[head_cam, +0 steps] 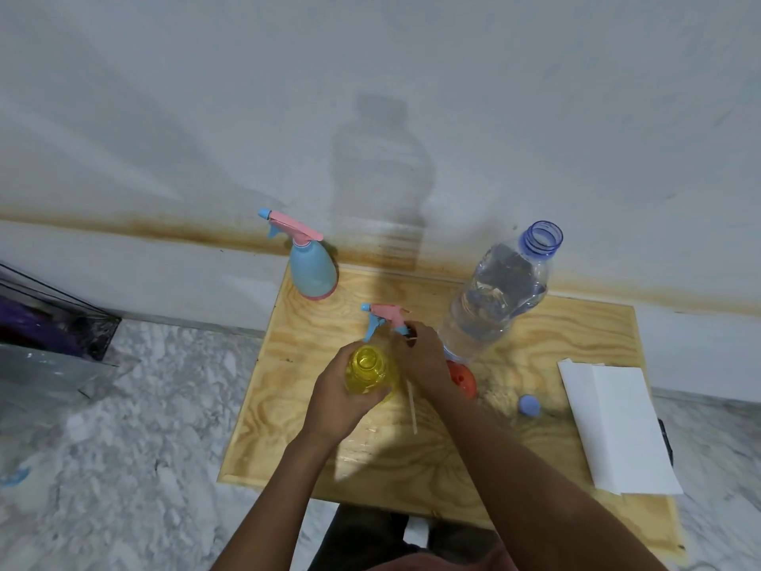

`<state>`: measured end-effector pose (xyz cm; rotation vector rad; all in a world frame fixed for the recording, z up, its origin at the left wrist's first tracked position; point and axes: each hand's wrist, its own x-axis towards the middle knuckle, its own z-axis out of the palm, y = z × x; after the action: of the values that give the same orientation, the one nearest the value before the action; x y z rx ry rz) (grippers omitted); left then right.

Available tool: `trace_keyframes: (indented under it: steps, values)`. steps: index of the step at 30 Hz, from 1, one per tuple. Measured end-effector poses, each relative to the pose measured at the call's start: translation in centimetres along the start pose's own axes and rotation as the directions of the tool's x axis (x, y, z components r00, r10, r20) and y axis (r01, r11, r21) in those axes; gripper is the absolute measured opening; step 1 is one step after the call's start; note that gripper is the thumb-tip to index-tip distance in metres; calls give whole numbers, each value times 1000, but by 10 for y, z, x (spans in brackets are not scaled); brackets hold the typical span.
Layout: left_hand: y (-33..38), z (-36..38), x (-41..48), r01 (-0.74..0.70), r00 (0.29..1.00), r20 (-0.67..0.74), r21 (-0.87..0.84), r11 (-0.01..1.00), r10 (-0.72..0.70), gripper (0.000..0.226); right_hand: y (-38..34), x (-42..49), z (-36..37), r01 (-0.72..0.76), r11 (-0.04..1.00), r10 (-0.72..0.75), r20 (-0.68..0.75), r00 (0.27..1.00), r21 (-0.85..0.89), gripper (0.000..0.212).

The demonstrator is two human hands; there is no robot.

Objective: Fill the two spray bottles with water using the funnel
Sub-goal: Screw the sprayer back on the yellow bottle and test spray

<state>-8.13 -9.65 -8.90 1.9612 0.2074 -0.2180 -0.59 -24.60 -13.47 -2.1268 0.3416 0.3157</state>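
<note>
Head: yellow bottle [368, 366] within left grip [339, 399]

The wall [164, 117] is a pale grey-white surface with a brown-orange stain band [123, 226] running horizontally along its lower part, and a tall soft-edged shadow [383, 179] lies on it above the far edge of the table. The table [576, 335] is light plywood with visible grain and a raised rim, set against the wall. The floor [123, 426] is grey-and-white marble-patterned, and a dark, partly reflective object [49, 323] of unclear type stands on it at the left edge.
</note>
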Motion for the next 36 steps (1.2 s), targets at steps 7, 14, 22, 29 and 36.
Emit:
trace_keyframes:
  steps: [7, 14, 22, 29, 36]
  values:
    - [5, -2, -2, 5, 994, -106, -26, 1000, -8, 63, -47, -38, -43, 199, 959, -185, -86, 979, 201, 33]
    - [27, -2, -2, -40, 984, -177, -34, 999, 33, 62, -105, -64, -93, 356, 851, -359, -67, 931, 387, 41]
    - [51, 8, -10, -92, 966, -238, 27, 995, 96, 85, -146, -98, -146, 557, 655, -531, -213, 820, 511, 32]
    - [67, 13, -30, -115, 957, -261, 73, 991, 130, 80, -159, -120, -165, 574, 419, -566, -292, 771, 704, 28]
    - [85, 14, -45, -191, 929, -308, 81, 978, 207, 72, -141, -125, -157, 484, 533, -581, -116, 806, 694, 27]
